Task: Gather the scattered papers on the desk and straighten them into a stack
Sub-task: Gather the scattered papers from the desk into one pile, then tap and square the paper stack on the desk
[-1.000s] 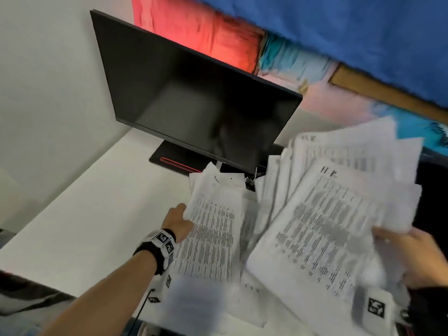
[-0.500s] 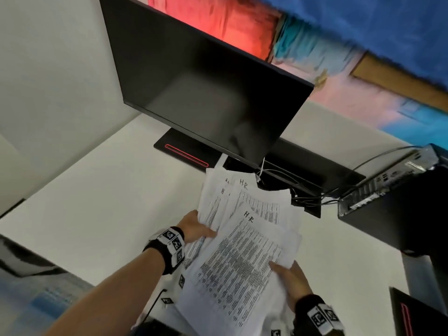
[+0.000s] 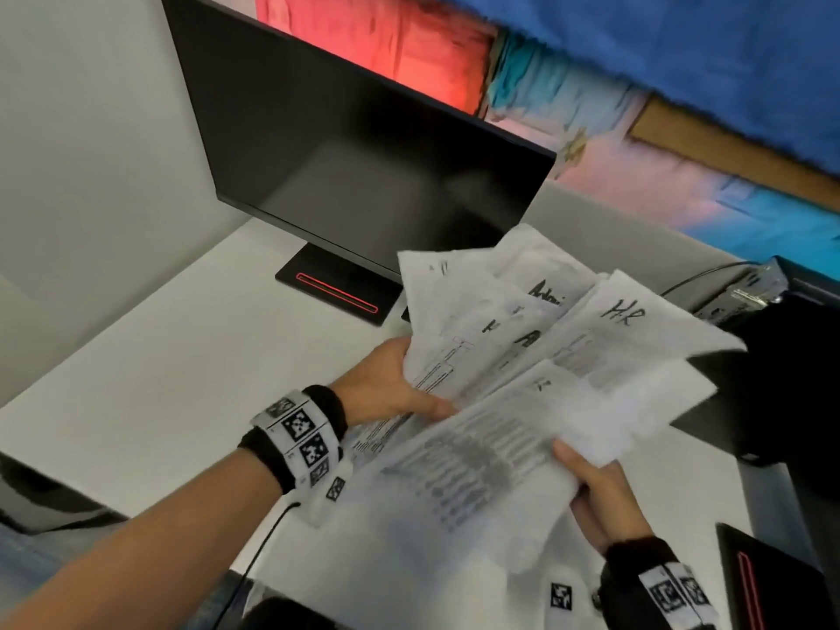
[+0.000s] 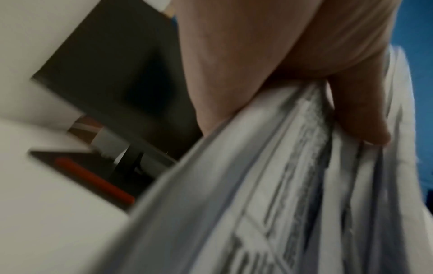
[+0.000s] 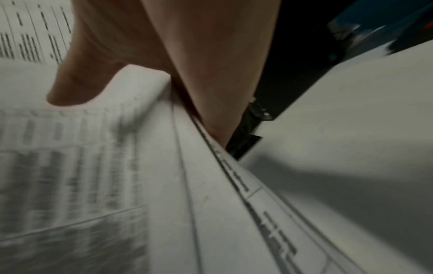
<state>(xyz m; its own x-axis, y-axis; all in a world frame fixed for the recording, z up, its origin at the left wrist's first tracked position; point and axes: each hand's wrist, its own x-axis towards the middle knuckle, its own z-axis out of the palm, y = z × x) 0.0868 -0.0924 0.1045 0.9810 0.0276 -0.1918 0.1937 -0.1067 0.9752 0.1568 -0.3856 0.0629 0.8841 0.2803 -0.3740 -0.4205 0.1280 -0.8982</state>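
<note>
An uneven, fanned sheaf of printed white papers (image 3: 536, 356), some marked "HR" by hand, is held up above the white desk (image 3: 150, 384) in front of the monitor. My left hand (image 3: 391, 384) grips the sheaf's left edge, thumb on top. My right hand (image 3: 595, 488) pinches its lower right edge, thumb on the top sheet. In the left wrist view the thumb (image 4: 358, 118) presses the papers (image 4: 269, 194). In the right wrist view the thumb (image 5: 77, 87) lies on the printed sheet (image 5: 93, 176), with the other fingers hidden beneath.
A dark monitor (image 3: 359, 143) on a black base with a red stripe (image 3: 336, 293) stands at the back of the desk. A black computer case (image 3: 782, 356) with cables sits to the right. Another black device with a red stripe (image 3: 768, 588) is at the lower right.
The papers have been gathered from a wide spread into one sheaf between both hands, then lifted and fanned toward the right. Both hands keep hold of them.
</note>
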